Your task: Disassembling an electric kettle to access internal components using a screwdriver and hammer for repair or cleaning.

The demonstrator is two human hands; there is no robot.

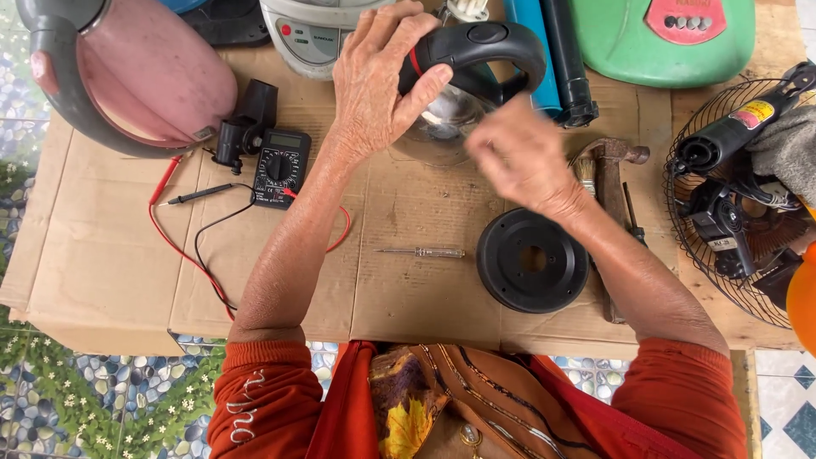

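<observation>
My left hand (378, 81) grips the black handle of an electric kettle (476, 51) whose shiny steel body lies beneath it on the cardboard. My right hand (518, 161) hovers blurred just right of the kettle body, fingers drawn together; whether it holds anything I cannot tell. A round black kettle base (532, 261) lies below my right hand. A small clear-handled screwdriver (422, 252) rests on the cardboard between my forearms.
A black multimeter (280, 167) with red and black leads lies at left beside a pink kettle (144, 76). A hammer (608, 183) and brush lie right of my hand. A fan grille (739, 204) with parts sits at far right; a green appliance (663, 38) is behind.
</observation>
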